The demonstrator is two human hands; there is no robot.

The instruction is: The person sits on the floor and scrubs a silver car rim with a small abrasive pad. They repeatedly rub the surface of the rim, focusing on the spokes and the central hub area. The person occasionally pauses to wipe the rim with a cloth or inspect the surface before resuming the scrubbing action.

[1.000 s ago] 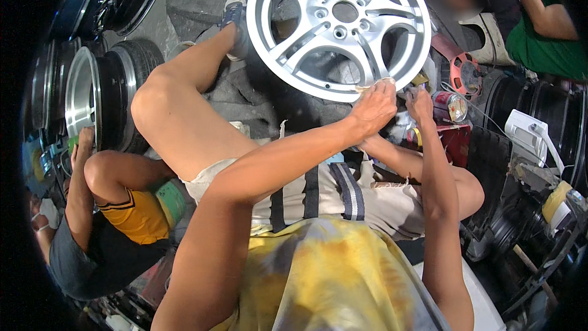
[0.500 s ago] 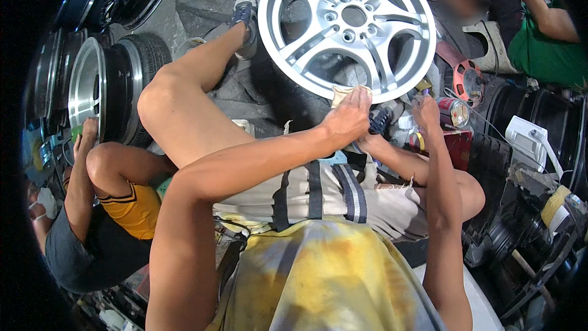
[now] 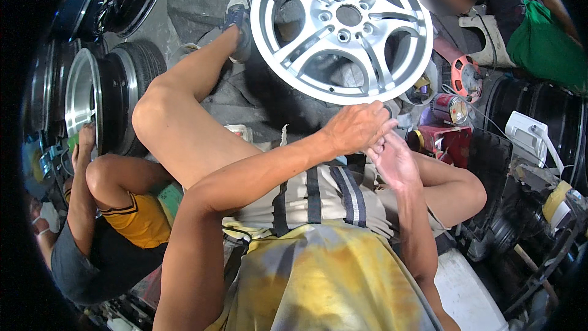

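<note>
My left hand (image 3: 358,127) is closed just below the near rim of a silver multi-spoke wheel rim (image 3: 334,91). Whatever it holds is hidden inside the fingers. Palm up, my right hand (image 3: 395,160) meets it, its fingers loosely stretched and touching the left hand's fingers; nothing shows on the palm. The wheel rim lies face up in front of me, with its round centre bore and bolt holes visible. Both hands are over my lap, apart from the rim.
On the right are a red tin (image 3: 449,109), a red box (image 3: 446,141), an orange-red round tool (image 3: 467,78) and a white lamp-like unit (image 3: 525,138). A co-worker (image 3: 86,251) sits at left by upright wheels (image 3: 82,89). Another person in green (image 3: 542,46) is at upper right.
My left hand has come off the wheel rim's near edge, and the pale cloth it pressed there is out of sight. My right hand has moved left and turned palm up against it.
</note>
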